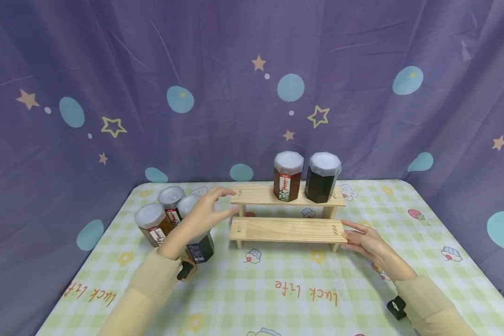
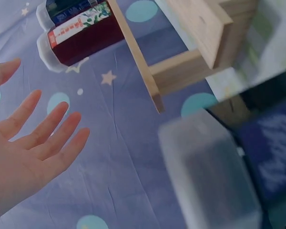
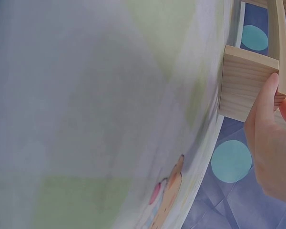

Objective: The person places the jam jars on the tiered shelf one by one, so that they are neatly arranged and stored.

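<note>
A two-tier wooden rack [image 1: 285, 229] stands in the middle of the table. On its upper plank sit a jar of red-brown contents [image 1: 289, 177] and a dark jar [image 1: 322, 179], both with whitish lids. My left hand [image 1: 201, 214] hovers by the rack's left end, its fingers spread and nothing held, as the left wrist view also shows. At the other end, my right hand [image 1: 367, 242] pinches the lower plank's edge between thumb and fingers. The right wrist view shows these fingers against the wooden end [image 3: 250, 83].
Several lidded jars are grouped at the left, among them a brown one [image 1: 153, 224] and a dark one [image 1: 201, 247], partly behind my left forearm. A checked cloth [image 1: 243, 289] covers the table. A purple curtain [image 1: 218, 140] hangs behind.
</note>
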A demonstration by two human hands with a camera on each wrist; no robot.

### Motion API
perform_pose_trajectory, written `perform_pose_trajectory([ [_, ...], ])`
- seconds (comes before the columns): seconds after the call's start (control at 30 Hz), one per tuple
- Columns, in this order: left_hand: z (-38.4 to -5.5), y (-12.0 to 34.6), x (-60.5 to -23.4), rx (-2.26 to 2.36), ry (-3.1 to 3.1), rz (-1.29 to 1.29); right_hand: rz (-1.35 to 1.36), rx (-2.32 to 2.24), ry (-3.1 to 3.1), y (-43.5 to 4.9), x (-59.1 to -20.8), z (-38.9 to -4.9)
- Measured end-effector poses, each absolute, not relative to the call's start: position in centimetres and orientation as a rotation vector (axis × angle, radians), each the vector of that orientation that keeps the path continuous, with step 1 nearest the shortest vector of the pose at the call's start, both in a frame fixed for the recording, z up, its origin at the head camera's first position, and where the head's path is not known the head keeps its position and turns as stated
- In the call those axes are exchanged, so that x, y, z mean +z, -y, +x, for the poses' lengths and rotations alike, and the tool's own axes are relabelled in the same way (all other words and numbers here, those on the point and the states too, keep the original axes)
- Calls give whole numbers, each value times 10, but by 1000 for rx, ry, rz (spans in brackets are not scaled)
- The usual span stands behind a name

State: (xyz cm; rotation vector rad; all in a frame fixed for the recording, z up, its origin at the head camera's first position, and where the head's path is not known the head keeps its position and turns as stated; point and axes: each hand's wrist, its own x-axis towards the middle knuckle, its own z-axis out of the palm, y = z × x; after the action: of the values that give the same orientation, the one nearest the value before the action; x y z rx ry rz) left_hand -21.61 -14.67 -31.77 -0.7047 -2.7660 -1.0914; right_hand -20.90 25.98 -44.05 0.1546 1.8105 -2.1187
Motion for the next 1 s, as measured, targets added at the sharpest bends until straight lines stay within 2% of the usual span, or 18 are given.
perform_pose_trajectory([
  [0.6,-192,182,-339,-788,2752,-593,146,-2115,-1801,-261,-440,-208],
  [1.0,-179,198,-358,-875,2708,-422,137,-2129,-1781,-261,-441,-208],
])
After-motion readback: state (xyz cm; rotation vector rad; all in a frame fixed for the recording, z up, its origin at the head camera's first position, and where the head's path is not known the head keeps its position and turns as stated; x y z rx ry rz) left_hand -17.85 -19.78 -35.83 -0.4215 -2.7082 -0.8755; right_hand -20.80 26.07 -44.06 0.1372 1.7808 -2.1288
